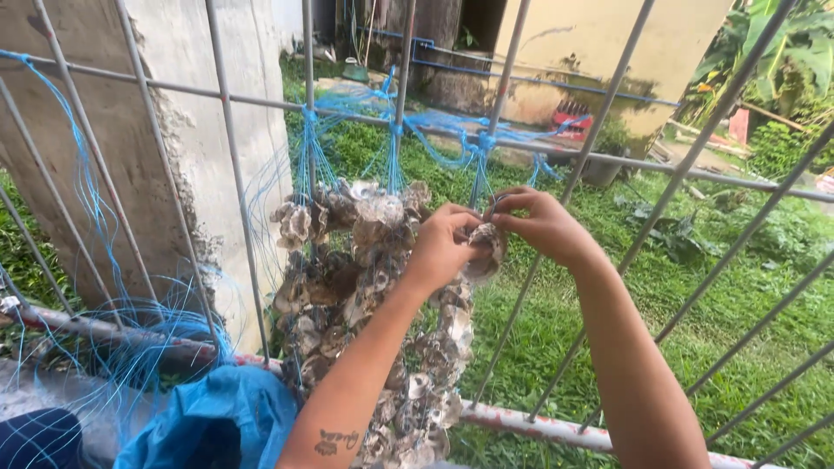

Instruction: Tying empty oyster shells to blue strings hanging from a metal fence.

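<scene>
The fingers of the left hand (445, 243) curl around an oyster shell (486, 252) and press on it, so the shell sits steady at the top of its string. The fingers of the right hand (539, 221) are pressed together at the tips. They pinch something thin just above the shell, at about 12 o'clock from it. It looks like a bit of blue string (480, 165), but it is too small to be sure. Both hands touch near the shell, likely because one hand holds while the other works the string.

Below the left hand, at 6 o'clock, the string of shells (434, 373) hangs down in a long line past the forearm. At 9 o'clock from the hands, more bunches of shells (339, 252) hang side by side. They hang from blue strings tied to a thin metal bar (608, 159) that runs across the fence. Tying them up high lets them hang free.

The metal fence (234, 156) has thin grey bars that go up and down. At 8 o'clock, lots of loose blue string (130, 330) spills over the lower rail (539, 427), and a blue bag (221, 417) sits in the bottom corner. At 10 o'clock stands a rough concrete post (165, 130). Past the fence there is green grass (608, 295) and a pale wall (599, 52) at 1 o'clock.
</scene>
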